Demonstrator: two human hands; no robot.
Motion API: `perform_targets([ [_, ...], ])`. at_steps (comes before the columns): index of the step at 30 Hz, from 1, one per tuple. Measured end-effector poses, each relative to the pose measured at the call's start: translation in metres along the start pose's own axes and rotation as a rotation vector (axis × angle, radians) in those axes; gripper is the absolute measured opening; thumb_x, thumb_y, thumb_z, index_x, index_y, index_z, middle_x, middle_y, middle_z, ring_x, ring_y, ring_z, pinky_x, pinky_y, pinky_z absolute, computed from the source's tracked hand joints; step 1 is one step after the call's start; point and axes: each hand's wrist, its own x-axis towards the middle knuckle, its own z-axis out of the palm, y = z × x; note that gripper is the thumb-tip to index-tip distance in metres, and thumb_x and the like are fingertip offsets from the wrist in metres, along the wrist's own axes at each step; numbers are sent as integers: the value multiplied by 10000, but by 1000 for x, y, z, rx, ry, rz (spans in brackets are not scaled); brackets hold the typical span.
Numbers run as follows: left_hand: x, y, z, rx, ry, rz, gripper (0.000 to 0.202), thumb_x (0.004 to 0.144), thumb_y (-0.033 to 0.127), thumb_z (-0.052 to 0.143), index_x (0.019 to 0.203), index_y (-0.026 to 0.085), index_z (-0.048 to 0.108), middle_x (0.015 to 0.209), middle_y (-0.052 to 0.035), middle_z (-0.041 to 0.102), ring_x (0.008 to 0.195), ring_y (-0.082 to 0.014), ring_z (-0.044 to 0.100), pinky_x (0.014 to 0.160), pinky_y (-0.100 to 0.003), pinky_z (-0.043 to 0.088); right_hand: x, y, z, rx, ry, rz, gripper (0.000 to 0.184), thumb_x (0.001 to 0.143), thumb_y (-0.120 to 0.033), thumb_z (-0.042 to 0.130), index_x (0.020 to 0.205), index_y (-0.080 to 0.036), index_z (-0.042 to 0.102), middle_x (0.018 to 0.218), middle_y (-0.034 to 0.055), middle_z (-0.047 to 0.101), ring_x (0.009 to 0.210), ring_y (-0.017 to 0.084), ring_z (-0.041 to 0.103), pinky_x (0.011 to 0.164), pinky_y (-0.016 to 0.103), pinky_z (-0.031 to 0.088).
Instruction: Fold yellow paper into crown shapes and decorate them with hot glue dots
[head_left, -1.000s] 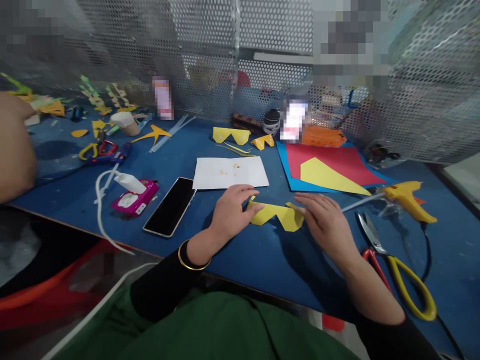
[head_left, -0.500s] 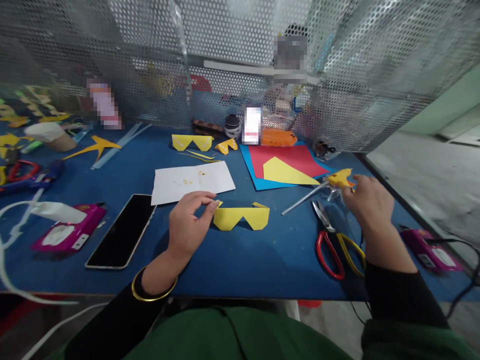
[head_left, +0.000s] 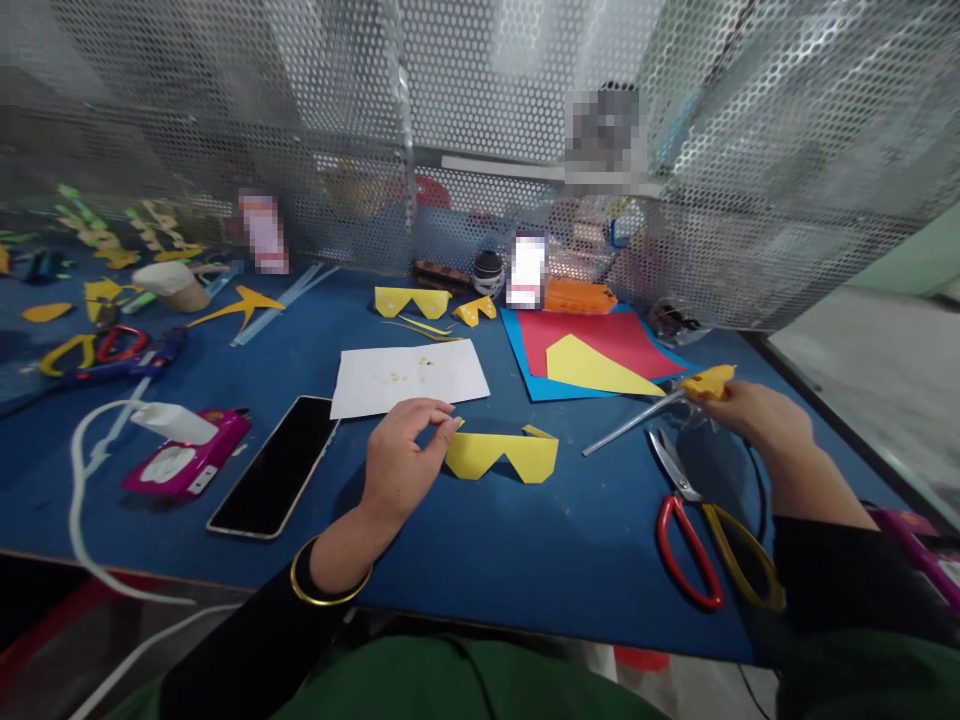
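Yellow paper glasses [head_left: 501, 458] stand on the blue table in front of me. My left hand [head_left: 409, 460] is closed in a pinch at their left side, on the folded arm. To the right, my right hand [head_left: 761, 410] is wrapped round a yellow glue gun [head_left: 709, 382], with its fingers partly hidden. A long clear glue stick [head_left: 622, 430] sticks out of the gun toward the left. Scissors [head_left: 686, 490] with one red and one yellow handle lie open just below the right hand.
White paper [head_left: 412, 378] with yellow specks lies behind the glasses. Red [head_left: 622, 335], blue [head_left: 521, 350] and yellow [head_left: 589, 368] sheets overlap farther back. A black phone [head_left: 277, 465] and a purple power socket [head_left: 184, 465] lie left. Smaller decorated glasses [head_left: 412, 302] stand before the perforated metal screen [head_left: 495, 90].
My right hand has closed round the glue gun more fully. The left hand keeps its pinch on the paper glasses. The whole view has shifted, so things appear farther right and lower.
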Motion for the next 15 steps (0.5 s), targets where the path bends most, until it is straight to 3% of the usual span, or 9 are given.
perform_targets([
  [5, -1, -1, 0, 1, 1, 9, 158, 934, 248, 624, 784, 222, 662, 931, -35, 755, 904, -195, 704, 844, -375, 569, -2, 2, 6, 68, 100, -28, 487, 579, -556, 773, 402, -283, 412, 419, -10, 369, 445, 189, 415, 544, 413, 314],
  [8, -3, -2, 1, -7, 12, 20, 154, 932, 236, 622, 783, 220, 657, 922, -33, 752, 894, -194, 703, 841, -376, 568, -8, 1, 6, 116, 199, -17, 424, 583, -506, 748, 450, -295, 405, 444, -44, 322, 432, 171, 358, 537, 397, 289],
  [11, -4, -3, 2, -21, 22, 18, 154, 930, 232, 621, 781, 222, 656, 919, -32, 750, 897, -198, 700, 834, -381, 564, -17, -4, -3, 178, 287, -7, 334, 607, -440, 698, 513, -310, 405, 472, -56, 309, 423, 143, 266, 521, 385, 268],
  [15, -4, -4, 3, -40, 31, 15, 147, 926, 230, 621, 784, 223, 657, 917, -33, 747, 898, -202, 698, 836, -387, 560, -32, -10, -21, 292, 384, -29, 231, 664, -417, 657, 603, -320, 457, 501, -23, 378, 425, 181, 312, 512, 396, 281],
])
